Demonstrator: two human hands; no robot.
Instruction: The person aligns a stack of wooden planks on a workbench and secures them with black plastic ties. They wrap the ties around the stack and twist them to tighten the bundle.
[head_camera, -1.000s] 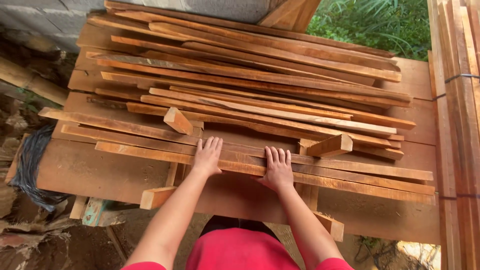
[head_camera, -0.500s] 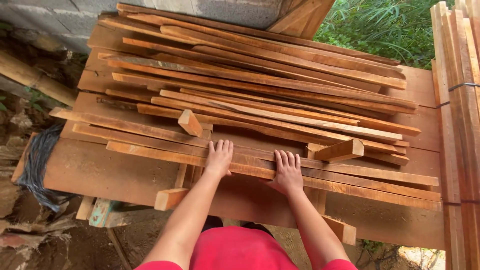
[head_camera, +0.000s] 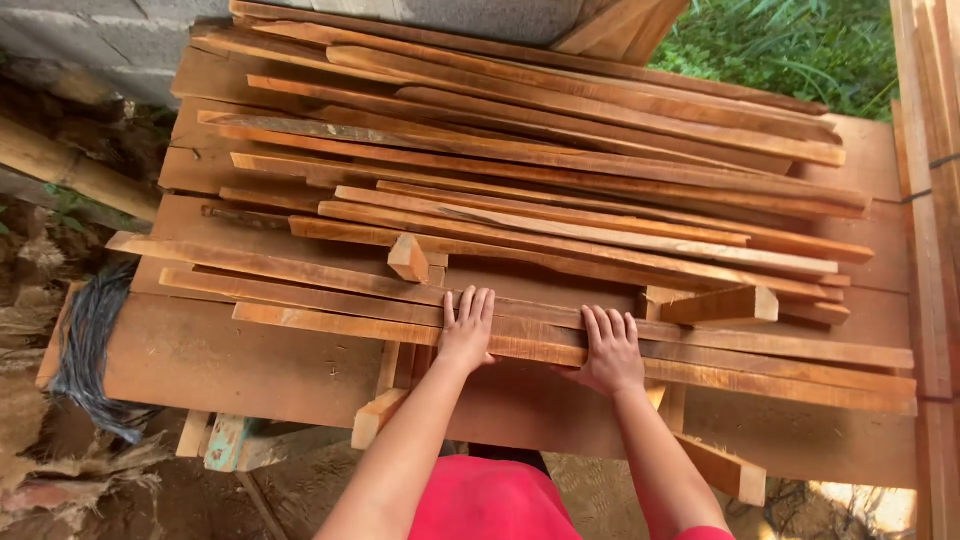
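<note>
Both hands have edged forward: left hand (head_camera: 466, 328) and right hand (head_camera: 612, 350) lie flat, fingers spread open, pressing the nearest wood strip (head_camera: 330, 322) on the worktop (head_camera: 220, 370), nothing gripped.

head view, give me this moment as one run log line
left hand: flat on wood strips | right hand: flat on same strips | nothing gripped | strips: stacked lengthwise on wooden table | small block: beyond left hand
</note>
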